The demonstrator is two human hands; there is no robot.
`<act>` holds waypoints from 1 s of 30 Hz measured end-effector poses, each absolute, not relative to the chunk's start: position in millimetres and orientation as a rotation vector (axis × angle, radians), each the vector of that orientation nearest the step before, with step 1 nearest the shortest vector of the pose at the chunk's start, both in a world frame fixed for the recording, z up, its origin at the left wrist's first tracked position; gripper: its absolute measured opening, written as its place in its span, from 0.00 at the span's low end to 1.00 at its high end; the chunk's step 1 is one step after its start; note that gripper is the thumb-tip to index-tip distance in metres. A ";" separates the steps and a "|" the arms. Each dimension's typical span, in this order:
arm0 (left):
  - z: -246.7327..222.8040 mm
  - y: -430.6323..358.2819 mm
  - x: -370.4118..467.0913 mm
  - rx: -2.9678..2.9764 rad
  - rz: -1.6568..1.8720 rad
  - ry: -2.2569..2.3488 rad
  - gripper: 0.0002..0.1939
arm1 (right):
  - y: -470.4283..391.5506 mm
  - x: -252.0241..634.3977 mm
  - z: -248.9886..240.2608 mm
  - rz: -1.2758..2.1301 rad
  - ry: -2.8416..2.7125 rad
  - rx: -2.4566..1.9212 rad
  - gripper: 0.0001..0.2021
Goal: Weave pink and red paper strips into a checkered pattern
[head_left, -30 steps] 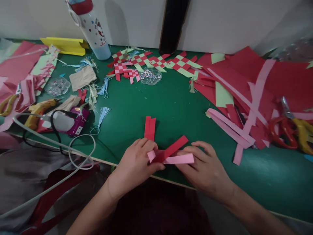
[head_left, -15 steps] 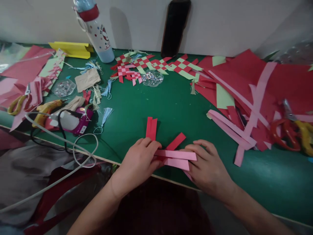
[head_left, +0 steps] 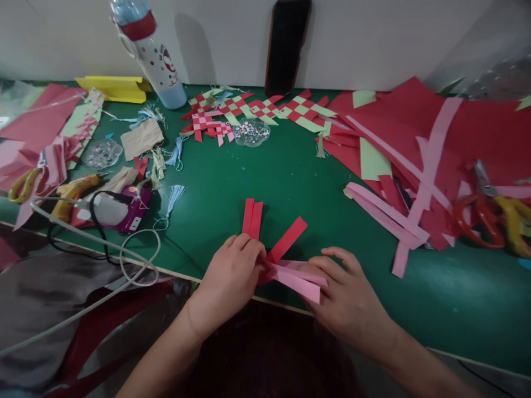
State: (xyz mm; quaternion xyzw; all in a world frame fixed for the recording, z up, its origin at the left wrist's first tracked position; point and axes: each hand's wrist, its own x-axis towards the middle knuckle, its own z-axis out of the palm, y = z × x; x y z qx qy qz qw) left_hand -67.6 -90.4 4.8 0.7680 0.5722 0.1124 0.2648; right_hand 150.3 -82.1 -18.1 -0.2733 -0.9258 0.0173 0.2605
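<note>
Near the front edge of the green table, my left hand [head_left: 235, 271] is closed on the joined part of several paper strips. Red paper strips [head_left: 252, 218] stick out above its fingers, and another red strip [head_left: 288, 237] slants up to the right. Pink paper strips [head_left: 301, 279] run from the left fingers across to my right hand [head_left: 346, 287]. The right fingers are curled around the pink ends, its thumb hidden behind them. How the strips cross inside the left grip is covered by the fingers.
Woven paper fish [head_left: 265, 109] and a dish of small beads [head_left: 251, 131] lie at the back. Red sheets [head_left: 489, 132], loose pink strips [head_left: 409, 232] and scissors [head_left: 483, 218] are on the right. At left are a glue gun [head_left: 72, 193], a purple power socket [head_left: 135, 210] and cables.
The pink strips have tilted down to the right and drawn closer together at my right hand. The slanted red strip shows more fully. The whole view has shifted slightly.
</note>
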 end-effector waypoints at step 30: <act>-2.0 -93.0 -83.1 1.940 0.533 1.347 0.09 | -54.1 155.4 -14.1 -0.020 -2.602 -0.838 0.10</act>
